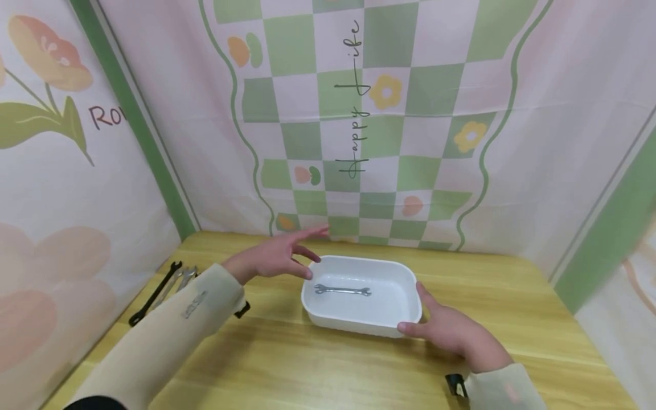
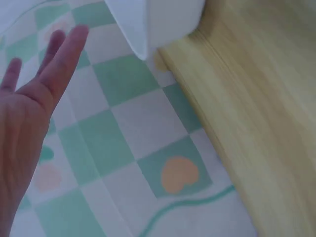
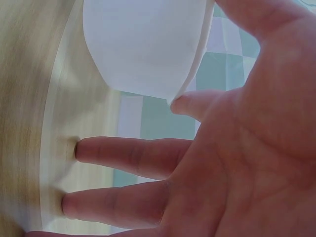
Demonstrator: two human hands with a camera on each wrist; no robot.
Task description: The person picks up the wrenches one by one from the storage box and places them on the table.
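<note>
tray: white plastic tray [image 1: 405, 319], rectangular with rounded corners, smooth glossy walls, sitting on the table near the back wall.
table: yellow wood-grain table [image 1: 318, 364], matte surface.
wrench in tray: small silver double open-end wrench [image 1: 342, 290], thin flat metal, lying lengthwise on the tray floor.
left hand: left hand [image 1: 279, 257] raised just beside the tray's left end, fingers straight and spread wide, holding nothing; in the left wrist view the palm is flat and apart from the tray.
right hand: right hand [image 1: 451, 330] at the tray's near right corner, fingers extended and relaxed, thumb along the right wall, one fingertip against the front wall; no closed grasp.
spare tools: black wrench [image 1: 154, 294] and silver wrenches [image 1: 179, 282] lying side by side at the table's left edge, well apart from the tray.
backdrop: soft cloth [image 1: 359, 114] printed with green and white checks and flowers.
sleeves: pale beige fabric sleeves [image 1: 169, 336].
</note>
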